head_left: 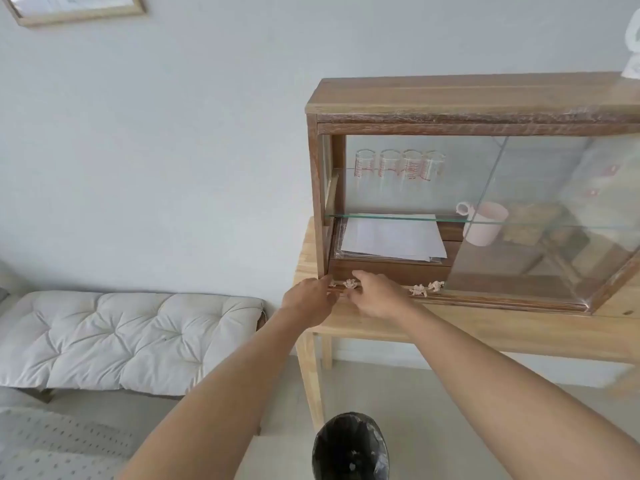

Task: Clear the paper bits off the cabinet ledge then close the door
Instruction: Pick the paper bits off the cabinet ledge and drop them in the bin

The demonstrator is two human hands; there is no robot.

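Observation:
A wooden cabinet (467, 98) with glass sides stands on a light wooden table (485, 327). Its glass door (540, 216) is swung open to the right. Crumpled paper bits lie on the front ledge (391, 292): one (350, 283) between my hands, a small one (332, 284) at my left fingertips, two more (418, 290) (436, 285) further right. My left hand (308, 299) is at the ledge's left end, fingers pinched together near the small bit. My right hand (375, 294) rests on the ledge just right of it, fingers curled at the paper.
A black bin (349, 448) with paper scraps inside stands on the floor below the table. White sheets (391, 237), glasses (398, 164) and a pink mug (485, 223) are inside the cabinet. A cushioned bench (121, 337) is at the left.

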